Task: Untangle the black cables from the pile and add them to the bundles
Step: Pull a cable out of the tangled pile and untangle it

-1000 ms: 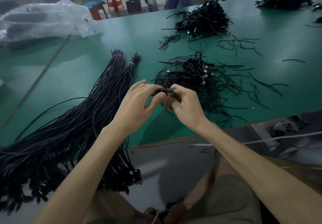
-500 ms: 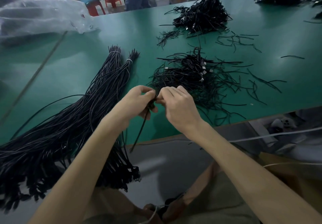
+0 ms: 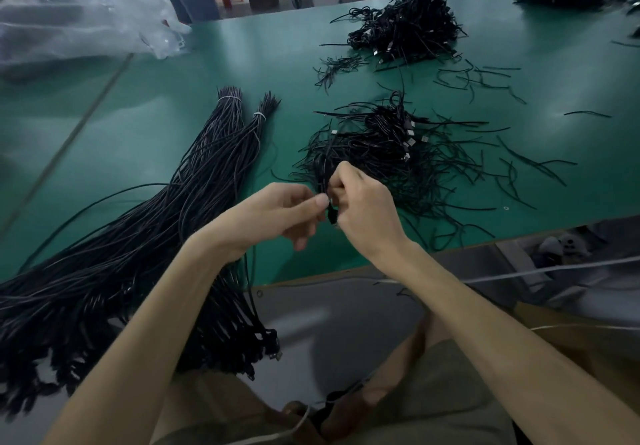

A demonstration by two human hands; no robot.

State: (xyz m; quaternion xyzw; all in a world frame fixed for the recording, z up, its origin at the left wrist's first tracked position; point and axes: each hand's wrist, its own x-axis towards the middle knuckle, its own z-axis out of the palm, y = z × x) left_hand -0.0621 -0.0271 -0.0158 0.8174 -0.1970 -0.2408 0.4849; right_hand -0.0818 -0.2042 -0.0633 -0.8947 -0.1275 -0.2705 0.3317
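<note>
Black cable [image 3: 331, 216] was pinched between the curled fingers of the left hand [image 3: 277, 216] and right hand [image 3: 367, 214], just over the near edge of the pile [image 3: 398, 146] on the green table [image 3: 166, 105]; tied bundles [image 3: 173, 209] lay to the left.

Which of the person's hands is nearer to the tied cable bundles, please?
Left. The left hand is right of the tied cable bundles; the right hand is farther right, at the edge of the tangled pile. Both pinch one cable.
</note>
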